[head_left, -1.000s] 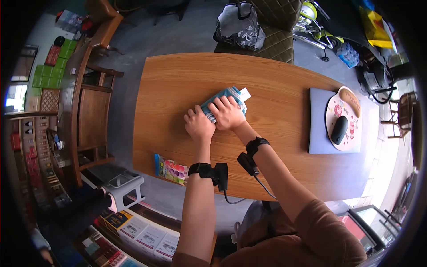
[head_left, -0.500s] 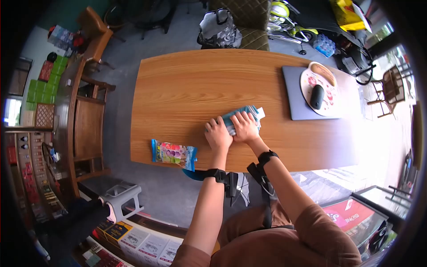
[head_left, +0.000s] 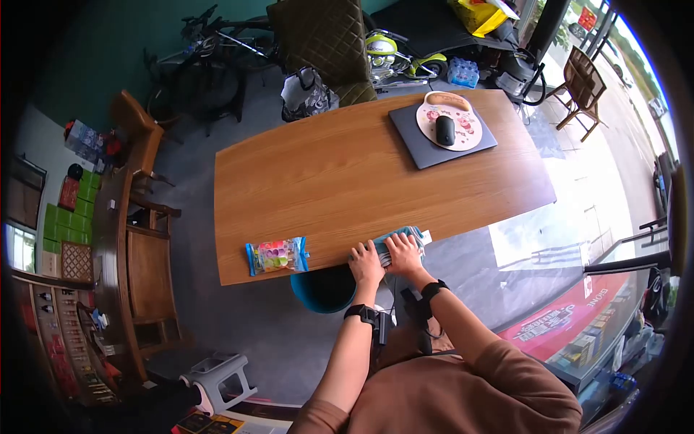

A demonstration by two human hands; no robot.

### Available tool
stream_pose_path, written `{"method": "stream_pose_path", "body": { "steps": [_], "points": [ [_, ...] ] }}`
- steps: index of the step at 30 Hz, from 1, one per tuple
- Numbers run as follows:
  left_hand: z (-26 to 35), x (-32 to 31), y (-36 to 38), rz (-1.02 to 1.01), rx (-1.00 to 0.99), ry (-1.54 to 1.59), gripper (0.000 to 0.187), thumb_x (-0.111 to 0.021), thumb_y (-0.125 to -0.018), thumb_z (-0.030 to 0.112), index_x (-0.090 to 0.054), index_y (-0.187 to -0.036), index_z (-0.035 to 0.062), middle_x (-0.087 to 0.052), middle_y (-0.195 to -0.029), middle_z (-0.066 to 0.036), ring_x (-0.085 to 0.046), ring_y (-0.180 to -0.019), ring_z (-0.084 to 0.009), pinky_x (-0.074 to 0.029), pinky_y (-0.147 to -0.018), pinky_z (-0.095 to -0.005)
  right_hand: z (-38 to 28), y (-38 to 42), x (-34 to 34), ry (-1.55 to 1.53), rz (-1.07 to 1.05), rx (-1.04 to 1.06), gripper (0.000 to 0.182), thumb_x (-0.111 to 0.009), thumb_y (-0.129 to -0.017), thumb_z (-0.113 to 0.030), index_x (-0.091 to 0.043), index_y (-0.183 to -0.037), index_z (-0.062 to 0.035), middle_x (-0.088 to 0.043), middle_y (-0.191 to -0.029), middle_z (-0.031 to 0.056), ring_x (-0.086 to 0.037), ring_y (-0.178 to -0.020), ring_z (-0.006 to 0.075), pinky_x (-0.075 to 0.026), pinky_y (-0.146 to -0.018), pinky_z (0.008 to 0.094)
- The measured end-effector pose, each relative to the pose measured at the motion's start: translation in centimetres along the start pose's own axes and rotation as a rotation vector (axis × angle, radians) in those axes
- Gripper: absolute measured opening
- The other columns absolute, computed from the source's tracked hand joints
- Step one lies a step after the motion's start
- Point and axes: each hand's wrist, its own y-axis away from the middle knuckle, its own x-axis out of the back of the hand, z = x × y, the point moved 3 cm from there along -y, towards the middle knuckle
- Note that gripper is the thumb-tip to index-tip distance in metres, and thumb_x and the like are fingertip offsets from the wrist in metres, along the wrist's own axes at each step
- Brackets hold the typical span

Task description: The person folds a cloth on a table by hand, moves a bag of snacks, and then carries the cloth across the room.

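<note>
A folded teal and grey cloth lies at the near edge of the wooden table. Both hands are on it, side by side. My left hand rests on the cloth's left end, and my right hand covers its middle, fingers curled over the top. A white tag sticks out at the cloth's right end. To the left, a blue-edged packet with colourful print lies flat near the table edge, apart from my hands.
A grey laptop carries a pink mouse pad and a black mouse at the far right. Below the near edge stands a teal bin. A person's shoe is by a grey stool.
The view has shifted, so the laptop appears further left and more of the bin shows. Both hands and the cloth are now closer to the near edge of the table.
</note>
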Motion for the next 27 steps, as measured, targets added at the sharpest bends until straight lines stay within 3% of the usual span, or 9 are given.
{"method": "stream_pose_path", "body": {
  "steps": [6,8,10,20,27],
  "points": [
    [-0.2,-0.1,-2.3,-0.063,0.071,0.064,0.049,-0.068,-0.061,0.017,-0.045,-0.104,0.0069,-0.050,-0.102,-0.014,-0.050,-0.097,-0.0322,-0.049,-0.072,-0.0429,1.1,-2.7,-0.3,-0.045,-0.192,0.057,0.050,-0.062,-0.044,-0.025,-0.052,-0.090,-0.0081,-0.052,-0.085,0.0070,-0.049,-0.085,0.0245,-0.036,-0.074,0.0347],
    [-0.5,-0.1,-3.6,-0.070,0.088,0.063,0.048,-0.067,-0.062,0.017,-0.045,-0.104,0.0070,-0.051,-0.102,-0.014,-0.050,-0.098,-0.0323,-0.049,-0.072,-0.0429,1.3,-3.9,-0.5,-0.047,-0.166,0.061,0.049,-0.061,-0.045,-0.025,-0.052,-0.090,-0.0081,-0.052,-0.085,0.0070,-0.049,-0.084,0.0243,-0.036,-0.073,0.0345],
    [-0.8,0.1,-5.1,-0.001,0.075,0.013,0.036,-0.061,-0.069,0.017,-0.048,-0.101,0.0101,-0.051,-0.098,-0.011,-0.051,-0.095,-0.0290,-0.049,-0.068,-0.0411,1.6,-5.4,-0.8,-0.051,-0.146,0.061,0.048,-0.061,-0.046,-0.025,-0.052,-0.090,-0.0081,-0.052,-0.084,0.0069,-0.048,-0.083,0.0241,-0.036,-0.073,0.0343],
    [-1.7,1.5,-19.0,-0.010,0.050,-0.033,0.031,-0.060,-0.068,0.015,-0.048,-0.096,0.0077,-0.051,-0.096,-0.011,-0.051,-0.092,-0.0291,-0.050,-0.068,-0.0399,6.2,-16.9,-4.4,-0.020,0.005,0.051,0.041,-0.059,-0.048,-0.026,-0.052,-0.085,-0.0090,-0.049,-0.081,0.0074,-0.047,-0.077,0.0241,-0.035,-0.069,0.0344],
    [-1.8,3.2,-30.6,-0.039,0.039,-0.067,0.028,-0.058,-0.070,0.013,-0.049,-0.097,0.0079,-0.051,-0.096,-0.011,-0.051,-0.092,-0.0286,-0.049,-0.068,-0.0382,10.3,-26.6,-6.9,-0.011,-0.002,-0.024,0.044,-0.060,-0.048,-0.026,-0.053,-0.088,-0.0085,-0.051,-0.084,0.0078,-0.048,-0.078,0.0241,-0.035,-0.069,0.0350]
  ]
}}
